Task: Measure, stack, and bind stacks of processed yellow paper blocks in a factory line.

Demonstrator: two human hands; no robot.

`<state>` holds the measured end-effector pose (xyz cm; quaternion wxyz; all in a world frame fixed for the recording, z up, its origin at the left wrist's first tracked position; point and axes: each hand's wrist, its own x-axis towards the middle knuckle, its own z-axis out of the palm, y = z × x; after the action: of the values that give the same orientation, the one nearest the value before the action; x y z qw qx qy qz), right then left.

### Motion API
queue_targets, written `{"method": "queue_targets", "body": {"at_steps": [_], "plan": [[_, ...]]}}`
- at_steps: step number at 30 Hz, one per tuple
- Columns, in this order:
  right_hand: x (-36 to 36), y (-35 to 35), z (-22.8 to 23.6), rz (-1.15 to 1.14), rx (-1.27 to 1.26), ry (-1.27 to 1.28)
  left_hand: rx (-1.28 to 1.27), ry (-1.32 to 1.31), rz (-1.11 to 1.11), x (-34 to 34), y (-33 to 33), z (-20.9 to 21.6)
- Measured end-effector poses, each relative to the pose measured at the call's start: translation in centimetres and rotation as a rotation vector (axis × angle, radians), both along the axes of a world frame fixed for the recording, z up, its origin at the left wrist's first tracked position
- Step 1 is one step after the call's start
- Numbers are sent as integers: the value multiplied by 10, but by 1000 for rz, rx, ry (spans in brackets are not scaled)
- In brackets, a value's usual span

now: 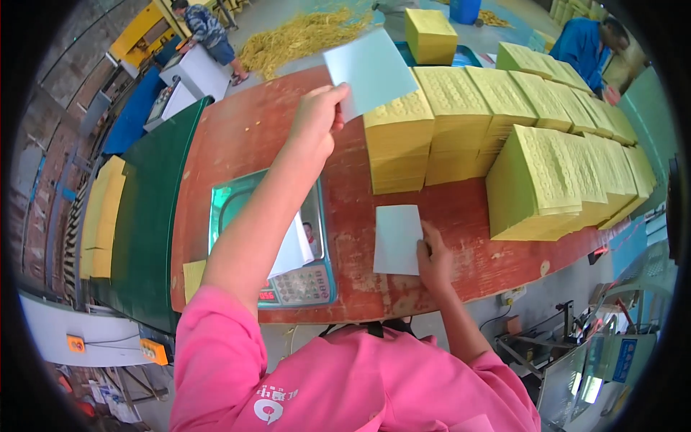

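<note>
A person in a pink top leans over a red surface. The landmark here is the weighing scale, which sits on the near left part of the surface.

Just right of the scale, close to the near edge, lies one white sheet, flat on the surface. The right hand rests on the right edge of this sheet. Its fingers are bent and press down on the paper; it is not lifting it.

On the scale lies one more white paper, partly hidden by the left arm.

Beyond the scale, higher up, the left hand is raised. Its fingers and thumb are pinched tight on the corner of a second white sheet, holding it in the air. That makes three white papers in all.

Right of the scale and farther back stand the yellow paper stacks. About eight stacks sit side by side in two rows, and one more yellow block stands alone behind them.

Far beyond the scale, a pile of yellow scraps lies on the floor. Two other people stand back there, one at the far left and one at the far right.
</note>
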<state>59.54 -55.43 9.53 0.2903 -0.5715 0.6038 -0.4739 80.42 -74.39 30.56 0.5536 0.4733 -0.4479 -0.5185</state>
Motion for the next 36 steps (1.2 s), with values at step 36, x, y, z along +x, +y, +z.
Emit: {"method": "queue_targets", "body": {"at_steps": [36], "plan": [[-11, -4, -3, 98, -39, 94, -30, -810, 65, -25, -63, -35]]}}
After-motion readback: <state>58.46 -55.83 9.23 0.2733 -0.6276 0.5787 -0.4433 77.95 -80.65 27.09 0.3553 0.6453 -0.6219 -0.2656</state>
